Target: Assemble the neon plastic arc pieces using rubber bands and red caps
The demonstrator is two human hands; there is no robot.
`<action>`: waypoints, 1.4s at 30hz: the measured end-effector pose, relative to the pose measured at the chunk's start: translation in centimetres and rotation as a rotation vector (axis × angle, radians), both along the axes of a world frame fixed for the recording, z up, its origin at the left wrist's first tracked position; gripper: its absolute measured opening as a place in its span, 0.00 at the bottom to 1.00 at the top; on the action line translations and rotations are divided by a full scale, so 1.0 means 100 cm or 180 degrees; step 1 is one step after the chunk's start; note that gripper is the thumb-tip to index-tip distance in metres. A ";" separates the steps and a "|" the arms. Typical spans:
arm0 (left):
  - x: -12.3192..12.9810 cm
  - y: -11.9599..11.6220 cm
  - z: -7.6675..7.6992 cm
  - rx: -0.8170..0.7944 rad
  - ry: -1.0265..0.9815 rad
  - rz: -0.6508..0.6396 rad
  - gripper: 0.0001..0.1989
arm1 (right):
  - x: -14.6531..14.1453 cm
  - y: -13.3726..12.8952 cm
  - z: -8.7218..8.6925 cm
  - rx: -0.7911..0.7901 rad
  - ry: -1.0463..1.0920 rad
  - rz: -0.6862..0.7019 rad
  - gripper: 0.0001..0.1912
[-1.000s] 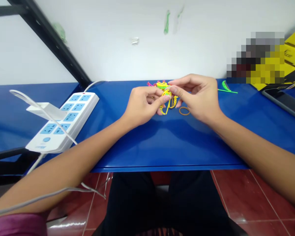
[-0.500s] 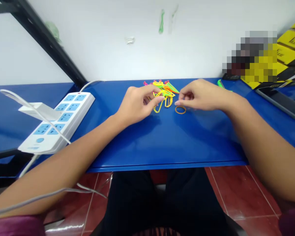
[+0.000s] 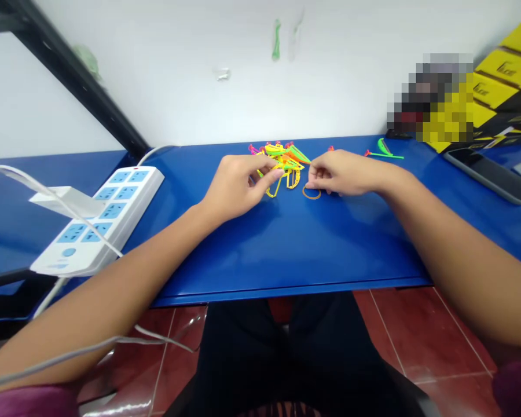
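Note:
A pile of small bright plastic pieces (image 3: pixel 293 174), yellow, green, orange and pink, lies near the back of the blue table; some look like toy bows and suction-cup arrows. My left hand (image 3: pixel 245 184) is at the pile's left side, thumb and forefinger apart with a gap between them, partly covering the pieces. To the right of the pile, my right hand (image 3: pixel 341 172) has thumb and forefinger pinched at the top of a brown rubber band (image 3: pixel 311 197). The band's loop rests on or just over the table. The right hand's other fingers are curled in.
On the left lies a white power strip (image 3: pixel 99 223) with a plug and cables. A green toy bow (image 3: pixel 384 147) and a green arrow (image 3: pixel 388 156) sit at the back right. Further right are a phone (image 3: pixel 488 174) and stacked yellow-black boxes (image 3: pixel 503 72). A white wall (image 3: pixel 191 75) closes the back.
My right hand has closed its fingertips onto the rubber band's upper edge. The left hand has hardly moved. The whole view has shifted slightly, showing more of the green bow and arrow.

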State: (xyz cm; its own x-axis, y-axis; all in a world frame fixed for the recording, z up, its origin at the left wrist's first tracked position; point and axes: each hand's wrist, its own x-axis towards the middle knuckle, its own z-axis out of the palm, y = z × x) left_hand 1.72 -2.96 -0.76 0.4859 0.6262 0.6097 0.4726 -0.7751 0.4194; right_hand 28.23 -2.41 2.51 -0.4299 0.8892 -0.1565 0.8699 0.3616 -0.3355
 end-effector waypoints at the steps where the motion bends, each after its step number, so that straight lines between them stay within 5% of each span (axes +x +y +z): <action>1: 0.000 0.000 0.000 0.0034 0.0025 -0.0006 0.16 | -0.001 0.000 0.000 0.0081 0.0056 -0.0019 0.09; 8: -0.001 0.002 -0.001 0.0227 0.0029 -0.0084 0.13 | -0.001 0.000 -0.003 0.0290 0.0591 0.0163 0.06; 19: -0.002 0.003 -0.002 0.0332 0.0046 -0.0079 0.14 | -0.006 -0.002 -0.009 0.1353 0.0939 0.0268 0.11; 25: -0.003 0.006 -0.004 0.0398 -0.0149 0.0013 0.12 | -0.015 -0.007 -0.004 0.0429 0.2174 0.0018 0.12; 32: -0.002 0.002 -0.004 0.0345 -0.0273 -0.0121 0.12 | -0.023 -0.006 -0.007 -0.0042 0.3446 0.0036 0.21; 42: 0.000 -0.001 -0.007 0.0528 -0.0294 -0.0207 0.10 | -0.038 -0.012 -0.020 -0.0121 0.3244 -0.0047 0.22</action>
